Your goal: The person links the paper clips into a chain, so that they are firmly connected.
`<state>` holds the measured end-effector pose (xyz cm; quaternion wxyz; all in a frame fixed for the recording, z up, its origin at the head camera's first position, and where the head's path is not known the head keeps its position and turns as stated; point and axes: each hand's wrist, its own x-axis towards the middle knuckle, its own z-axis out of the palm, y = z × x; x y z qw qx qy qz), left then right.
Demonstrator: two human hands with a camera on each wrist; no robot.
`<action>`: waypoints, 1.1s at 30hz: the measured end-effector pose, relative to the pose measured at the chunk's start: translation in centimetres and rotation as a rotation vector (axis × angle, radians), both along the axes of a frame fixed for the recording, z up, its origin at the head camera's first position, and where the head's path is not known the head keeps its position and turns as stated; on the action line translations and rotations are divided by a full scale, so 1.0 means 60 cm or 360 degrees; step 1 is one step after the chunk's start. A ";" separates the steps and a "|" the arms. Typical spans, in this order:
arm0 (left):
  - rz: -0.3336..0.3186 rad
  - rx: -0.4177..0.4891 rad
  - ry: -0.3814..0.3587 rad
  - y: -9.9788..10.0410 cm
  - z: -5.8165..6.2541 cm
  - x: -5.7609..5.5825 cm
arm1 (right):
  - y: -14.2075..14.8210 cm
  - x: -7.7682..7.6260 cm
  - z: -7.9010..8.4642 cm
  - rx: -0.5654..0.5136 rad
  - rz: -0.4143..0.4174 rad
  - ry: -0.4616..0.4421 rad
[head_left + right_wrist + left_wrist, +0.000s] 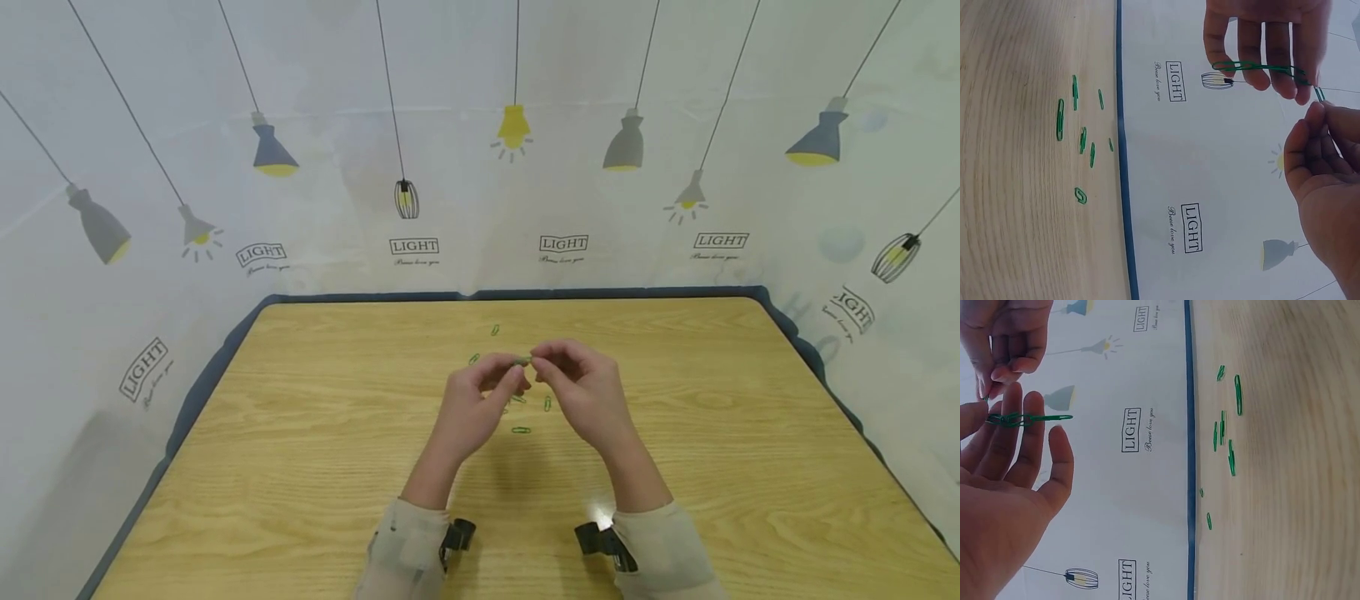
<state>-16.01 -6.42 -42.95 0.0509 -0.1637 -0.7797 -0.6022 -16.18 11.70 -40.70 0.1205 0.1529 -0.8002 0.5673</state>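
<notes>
Chain of looped green paper clips [1030, 418], pinched by the left hand [472, 408]; the right hand [592, 396] pinches a slim clip [1319, 94] beside it; loose clips [521, 431] dot the wood-grained table [337, 433] below; lamp-printed sheeting [465, 75] behind.

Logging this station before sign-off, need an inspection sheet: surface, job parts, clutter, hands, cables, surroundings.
Surface: wood-grain table, glare spot near the right wrist.
Job's things: chain of green paper clips across the left hand's fingers; loose green clips scattered on the table.
Clutter: nothing seen.
Hands: left hand holds the chain; right hand pinches a green clip at its end; whether that clip is linked, cannot tell.
Cables: nothing seen.
Surroundings: pale backdrop with lamp pictures and "LIGHT" lettering.
</notes>
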 end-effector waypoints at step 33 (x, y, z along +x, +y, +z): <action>0.0293 -0.0090 0.0582 0.018 -0.007 -0.001 | -0.026 0.002 -0.013 -0.0460 -0.0071 -0.0279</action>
